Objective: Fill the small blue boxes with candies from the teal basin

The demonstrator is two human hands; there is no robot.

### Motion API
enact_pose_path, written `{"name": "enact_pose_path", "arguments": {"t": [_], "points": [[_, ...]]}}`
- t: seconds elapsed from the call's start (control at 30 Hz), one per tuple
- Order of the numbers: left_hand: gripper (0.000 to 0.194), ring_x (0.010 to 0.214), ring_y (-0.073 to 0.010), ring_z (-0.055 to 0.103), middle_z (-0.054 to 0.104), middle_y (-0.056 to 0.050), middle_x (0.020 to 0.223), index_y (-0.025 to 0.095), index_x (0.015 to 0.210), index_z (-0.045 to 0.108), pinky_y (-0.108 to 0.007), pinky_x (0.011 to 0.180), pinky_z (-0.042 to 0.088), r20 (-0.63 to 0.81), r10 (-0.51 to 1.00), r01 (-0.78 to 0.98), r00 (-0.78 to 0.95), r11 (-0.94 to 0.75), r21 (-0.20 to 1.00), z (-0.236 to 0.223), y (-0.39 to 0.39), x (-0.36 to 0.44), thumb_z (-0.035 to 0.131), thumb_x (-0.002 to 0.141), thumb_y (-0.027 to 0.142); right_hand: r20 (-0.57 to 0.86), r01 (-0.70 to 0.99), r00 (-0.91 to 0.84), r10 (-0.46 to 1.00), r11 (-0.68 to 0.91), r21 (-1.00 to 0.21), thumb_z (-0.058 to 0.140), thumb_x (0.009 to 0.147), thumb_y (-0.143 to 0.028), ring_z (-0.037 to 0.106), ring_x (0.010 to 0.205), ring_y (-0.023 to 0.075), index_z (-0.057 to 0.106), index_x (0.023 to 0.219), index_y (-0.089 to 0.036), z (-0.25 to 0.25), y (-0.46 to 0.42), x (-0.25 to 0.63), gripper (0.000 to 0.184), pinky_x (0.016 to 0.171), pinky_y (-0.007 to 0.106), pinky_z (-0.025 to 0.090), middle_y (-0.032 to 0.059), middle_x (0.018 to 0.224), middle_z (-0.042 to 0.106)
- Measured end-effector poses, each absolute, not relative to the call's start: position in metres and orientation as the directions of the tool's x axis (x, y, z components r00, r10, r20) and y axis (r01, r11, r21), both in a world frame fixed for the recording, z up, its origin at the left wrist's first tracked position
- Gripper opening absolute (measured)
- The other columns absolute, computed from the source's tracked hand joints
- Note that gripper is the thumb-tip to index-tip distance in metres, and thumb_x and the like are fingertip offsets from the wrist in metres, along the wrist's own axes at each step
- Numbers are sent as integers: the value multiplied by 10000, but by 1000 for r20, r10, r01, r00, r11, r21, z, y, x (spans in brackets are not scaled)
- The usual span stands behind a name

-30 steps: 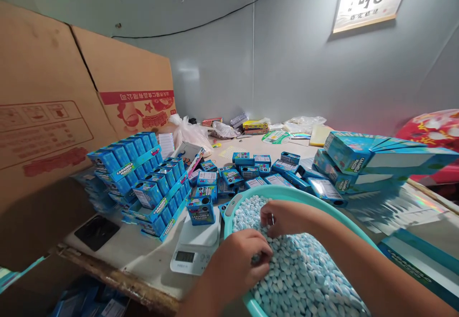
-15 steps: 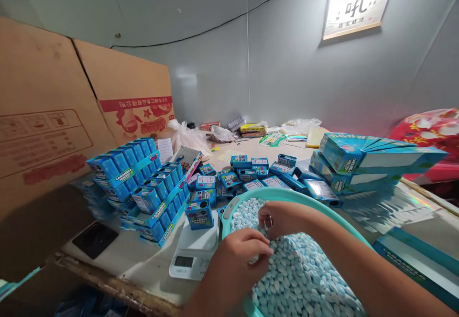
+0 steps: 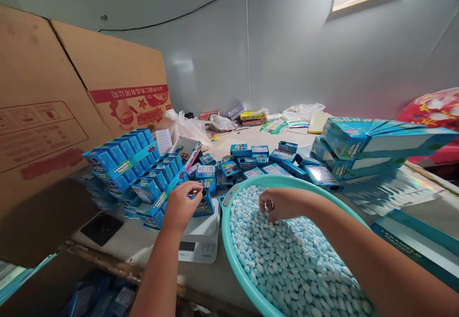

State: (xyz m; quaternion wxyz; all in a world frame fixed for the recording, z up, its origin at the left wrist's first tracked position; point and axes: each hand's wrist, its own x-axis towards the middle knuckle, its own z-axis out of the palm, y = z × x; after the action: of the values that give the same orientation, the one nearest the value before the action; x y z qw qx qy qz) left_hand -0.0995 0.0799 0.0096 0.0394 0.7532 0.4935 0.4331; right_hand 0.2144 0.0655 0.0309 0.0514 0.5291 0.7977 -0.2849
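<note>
Tabletop (image 3: pixel 247 136) before grey wall (image 3: pixel 287 44); fingers (image 3: pixel 194 199) of left hand (image 3: pixel 180 208) and right hand (image 3: pixel 283 203) curled, hold unclear

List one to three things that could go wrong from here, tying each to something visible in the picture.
1. The left hand is at the small blue box on the scale; a bump could tip the box or disturb the reading.
2. The right hand is among the candies in the tub; a quick lift might scatter some over the rim.
</note>
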Motion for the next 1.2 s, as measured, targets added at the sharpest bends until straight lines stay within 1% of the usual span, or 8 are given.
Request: {"name": "enact_pose_path", "arguments": {"t": [0.07, 0.2, 0.47, 0.8, 0.9, 1.03, 1.1, 1.2], "points": [[143, 850, -179, 716, 768, -34, 952, 207, 881, 754, -297, 796, 585, 564, 814, 711, 138, -478, 515, 7, 81, -99, 616, 853, 231, -393, 880, -416, 820, 255, -400, 734, 701, -204, 642, 830, 191, 741, 1089, -195, 31, 66, 216, 387, 647, 260, 397, 38, 1018, 743], [151, 808, -179, 708, 766, -29, 922, 215, 934, 761, -290, 768, 573, 517, 839, 753, 171, -450, 481, 9, 83, -100, 630, 872, 258, -406, 883, -400, 822, 228, -409, 748, 676, -209, 645, 829, 189, 735, 1089, -206, 30, 69, 220, 413, 633, 259, 392, 25, 1017, 746], [100, 861, -192, 709, 759, -52, 928, 202, 891, 735, -312, 813, 566, 587, 791, 759, 173, -487, 433, 6, 84, -102, 645, 896, 245, -379, 865, -435, 817, 263, -427, 611, 692, -139, 655, 798, 195, 731, 1044, -258, 15, 75, 224, 390, 628, 283, 401, 15, 959, 755], [149, 830, -184, 689, 730, -52, 896, 198, 899, 711, -311, 797, 568, 621, 774, 750, 122, -481, 453, -6, 81, -98, 649, 919, 333, -409, 875, -418, 811, 239, -421, 649, 684, -204, 672, 853, 225, 743, 1027, -267, 22, 71, 218, 362, 638, 290, 398, 17, 1000, 760], [152, 861, -178, 693, 734, -44, 923, 200, 925, 712, -302, 825, 562, 615, 771, 760, 165, -496, 419, -7, 80, -98, 645, 931, 336, -421, 875, -423, 802, 241, -419, 685, 674, -235, 673, 856, 223, 741, 1042, -265, 25, 69, 217, 373, 617, 278, 387, 12, 1013, 762], [220, 1030, -200, 684, 725, -69, 1081, 201, 1116, 694, -333, 953, 537, 683, 709, 806, 176, -502, 314, -10, 73, -94, 626, 951, 330, -421, 879, -408, 810, 224, -421, 704, 674, -260, 674, 857, 221, 737, 1050, -268, 25, 68, 217, 377, 611, 273, 376, 10, 1011, 762], [235, 1077, -232, 664, 708, -93, 1111, 196, 1102, 701, -374, 992, 517, 749, 651, 856, 122, -451, 253, -12, 69, -94, 636, 943, 356, -419, 877, -407, 812, 219, -427, 709, 673, -267, 673, 856, 219, 735, 1052, -262, 24, 69, 218, 380, 618, 273, 377, 11, 1009, 764], [244, 1020, -267, 665, 718, -98, 1042, 201, 1042, 717, -416, 969, 505, 774, 631, 923, 59, -330, 199, -13, 61, -99, 641, 930, 404, -404, 872, -419, 814, 235, -431, 713, 664, -286, 672, 855, 217, 738, 1045, -260, 23, 70, 219, 384, 620, 271, 383, 8, 1007, 761]]}}
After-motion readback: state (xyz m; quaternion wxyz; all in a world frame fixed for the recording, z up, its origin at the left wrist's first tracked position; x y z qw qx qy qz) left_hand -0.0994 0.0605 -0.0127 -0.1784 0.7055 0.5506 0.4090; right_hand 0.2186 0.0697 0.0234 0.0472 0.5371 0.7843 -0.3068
